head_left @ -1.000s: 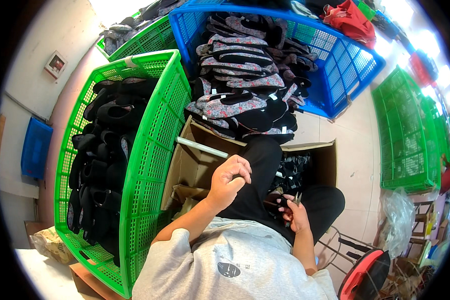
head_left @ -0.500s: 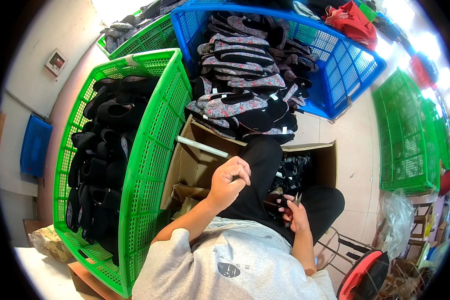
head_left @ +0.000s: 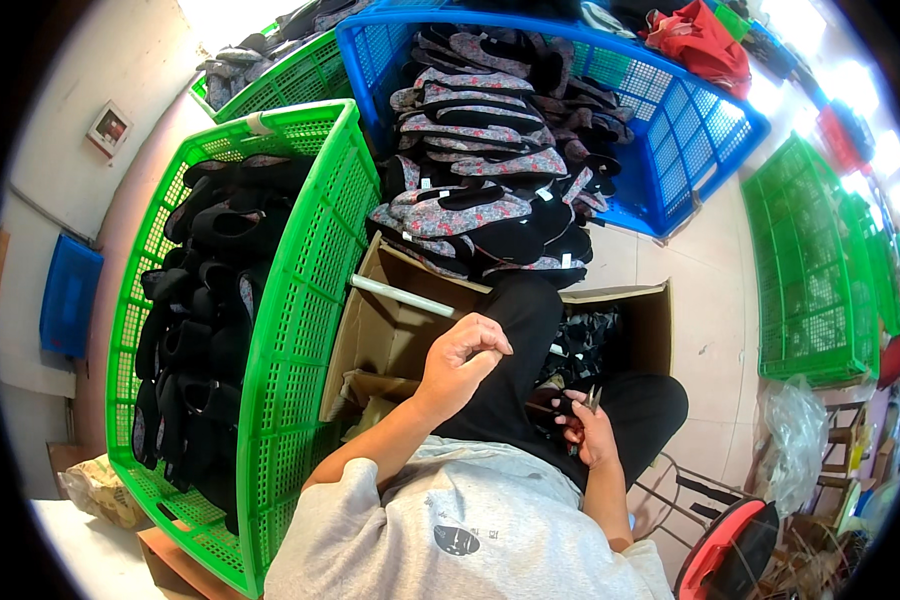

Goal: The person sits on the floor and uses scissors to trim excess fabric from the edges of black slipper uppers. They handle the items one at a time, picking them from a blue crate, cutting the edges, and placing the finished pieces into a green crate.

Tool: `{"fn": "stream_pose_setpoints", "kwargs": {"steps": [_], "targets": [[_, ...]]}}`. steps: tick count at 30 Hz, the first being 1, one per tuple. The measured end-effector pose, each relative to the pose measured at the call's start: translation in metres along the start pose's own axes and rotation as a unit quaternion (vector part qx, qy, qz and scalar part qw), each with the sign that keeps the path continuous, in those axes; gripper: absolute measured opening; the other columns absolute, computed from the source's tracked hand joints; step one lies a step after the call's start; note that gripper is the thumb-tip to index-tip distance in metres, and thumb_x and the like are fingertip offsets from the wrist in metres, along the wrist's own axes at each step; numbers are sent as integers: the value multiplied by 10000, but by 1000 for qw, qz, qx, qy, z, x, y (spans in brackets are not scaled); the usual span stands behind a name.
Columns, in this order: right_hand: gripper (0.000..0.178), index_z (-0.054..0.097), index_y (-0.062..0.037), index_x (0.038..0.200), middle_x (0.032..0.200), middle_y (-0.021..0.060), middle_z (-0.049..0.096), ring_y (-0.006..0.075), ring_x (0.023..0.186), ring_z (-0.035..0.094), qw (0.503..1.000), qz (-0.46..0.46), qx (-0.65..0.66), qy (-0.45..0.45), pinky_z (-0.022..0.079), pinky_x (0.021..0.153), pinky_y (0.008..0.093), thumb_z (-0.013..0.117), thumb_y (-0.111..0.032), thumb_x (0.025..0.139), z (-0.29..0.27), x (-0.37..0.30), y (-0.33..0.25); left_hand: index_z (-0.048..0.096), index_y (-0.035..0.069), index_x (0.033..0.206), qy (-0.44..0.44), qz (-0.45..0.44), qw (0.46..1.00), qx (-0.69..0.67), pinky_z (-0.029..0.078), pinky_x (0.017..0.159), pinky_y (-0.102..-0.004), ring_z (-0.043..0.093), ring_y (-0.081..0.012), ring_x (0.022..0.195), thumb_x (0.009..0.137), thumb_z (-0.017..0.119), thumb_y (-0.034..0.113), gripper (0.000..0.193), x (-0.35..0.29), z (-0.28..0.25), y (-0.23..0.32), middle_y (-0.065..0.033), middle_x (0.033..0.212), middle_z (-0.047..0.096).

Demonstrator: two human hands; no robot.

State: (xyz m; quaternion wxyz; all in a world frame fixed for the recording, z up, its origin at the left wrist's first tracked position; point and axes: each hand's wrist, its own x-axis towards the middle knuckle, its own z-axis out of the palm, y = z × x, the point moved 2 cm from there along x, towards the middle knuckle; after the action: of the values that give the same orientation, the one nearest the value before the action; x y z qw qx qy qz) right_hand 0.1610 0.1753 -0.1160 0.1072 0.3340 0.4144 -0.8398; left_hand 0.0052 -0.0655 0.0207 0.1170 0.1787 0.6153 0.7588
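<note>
Over my left thigh, my left hand is raised with its fingers curled and pressed together; whatever they may hold is too small to make out. My right hand rests by my right thigh, closed around small metal snips whose pointed blades stick up past the fingers. Something dark lies against those fingers, its shape unclear. Ahead of my knees rises a pile of fabric shoes, grey with a red floral pattern and black parts. Between my legs, a cardboard box holds dark patterned pieces.
At left stands a green crate full of black shoes. A blue crate is behind the pile. Another open carton with a white tube sits left of my knee. Green crates and a clear plastic bag are at right.
My left hand has shifted slightly right, and its wrist has turned a little, with the fingertips now pointing more to the right. My right hand and the snips look unmoved.
</note>
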Motion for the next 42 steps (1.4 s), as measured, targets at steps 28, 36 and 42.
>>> {"fn": "stream_pose_setpoints", "kwargs": {"steps": [28,36,42], "targets": [[271,547,-36,1256,1073,153,693,173,764,658,1000,0,6,12,395,467,213,511,-111,998,3,-3,-2,625,73,1234,233,-29,871,432,502,906,-417,631,-352,1016,817,676,246,455,146,-164,-147,-215,1133,634],[257,554,-39,1251,1104,153,687,183,772,676,1000,4,3,19,379,460,226,489,-105,1011,-3,0,-1,484,35,1422,219,-246,859,393,418,1052,-416,527,-371,1278,884,663,371,659,195,-190,-138,-260,1394,528],[262,555,-40,1245,1075,153,700,173,750,666,1000,9,3,18,399,469,218,520,-109,994,3,-1,-3,498,-3,1404,270,-239,894,268,416,1044,-389,547,-317,1252,837,728,223,652,201,-201,-152,-211,1392,548]]}}
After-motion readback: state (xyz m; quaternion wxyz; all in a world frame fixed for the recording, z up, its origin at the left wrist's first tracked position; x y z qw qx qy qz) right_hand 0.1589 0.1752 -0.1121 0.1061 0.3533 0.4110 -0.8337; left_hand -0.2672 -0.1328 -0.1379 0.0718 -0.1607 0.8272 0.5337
